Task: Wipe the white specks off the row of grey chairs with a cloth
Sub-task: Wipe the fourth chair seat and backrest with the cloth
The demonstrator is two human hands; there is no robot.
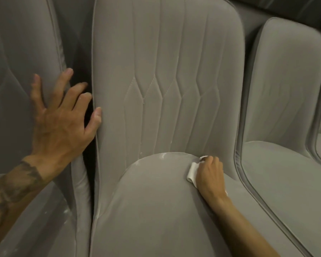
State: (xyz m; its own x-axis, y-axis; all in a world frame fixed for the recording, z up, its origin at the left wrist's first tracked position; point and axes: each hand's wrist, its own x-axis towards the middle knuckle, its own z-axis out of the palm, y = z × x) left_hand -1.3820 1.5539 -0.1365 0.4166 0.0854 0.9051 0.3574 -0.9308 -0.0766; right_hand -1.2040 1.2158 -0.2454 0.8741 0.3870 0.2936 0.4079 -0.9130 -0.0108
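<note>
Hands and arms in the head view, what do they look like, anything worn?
Both are bare: no gloves, sleeves or rings visible. Above the left hand, a dark tattoo covers the wrist and forearm. The right hand and forearm show no markings.

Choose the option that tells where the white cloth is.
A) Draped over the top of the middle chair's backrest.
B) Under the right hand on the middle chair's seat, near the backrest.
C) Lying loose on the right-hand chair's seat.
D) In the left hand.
B: the right hand holds the white cloth against the middle chair's seat, close to the backrest; the left hand, fingers spread, holds nothing.
</note>
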